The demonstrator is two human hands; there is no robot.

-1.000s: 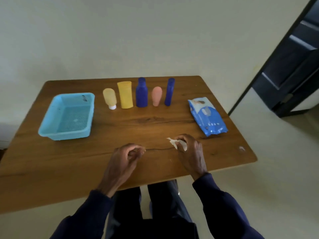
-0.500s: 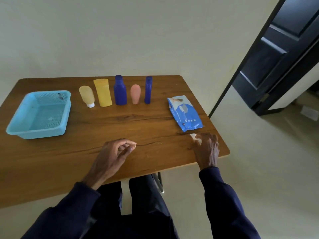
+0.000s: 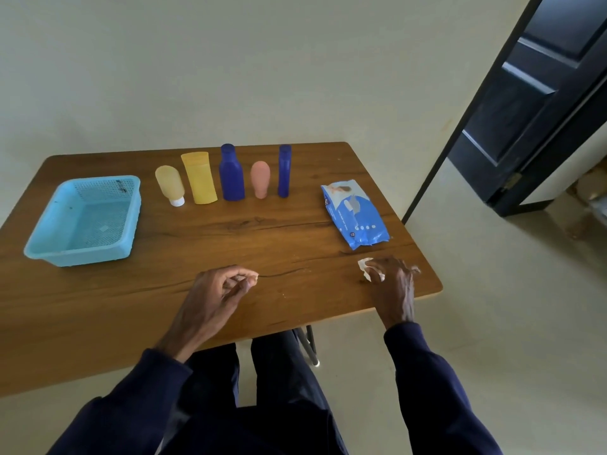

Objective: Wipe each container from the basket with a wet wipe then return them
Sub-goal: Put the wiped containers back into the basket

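Observation:
Five containers stand in a row at the back of the wooden table (image 3: 295, 231): a pale orange bottle (image 3: 169, 183) on its white cap, a yellow tube (image 3: 199, 177), a dark blue bottle (image 3: 231, 174), a pink bottle (image 3: 260, 177) and a slim blue tube (image 3: 284, 170). To their left sits the light blue basket (image 3: 82, 254) with nothing in it. My right hand (image 3: 394, 284) pinches a crumpled white wet wipe (image 3: 364, 267) on the table near the right edge. My left hand (image 3: 213, 297) rests on the table's front middle with fingers loosely curled, holding nothing.
A blue pack of wet wipes (image 3: 354, 213) lies just behind my right hand. The table's right edge and front corner are close to that hand. A dark door (image 3: 538, 93) stands open at the far right, with bare floor beside the table.
My right hand has carried the crumpled wipe from the table's middle to the right, stopping below the wipes pack. The left hand has stayed put.

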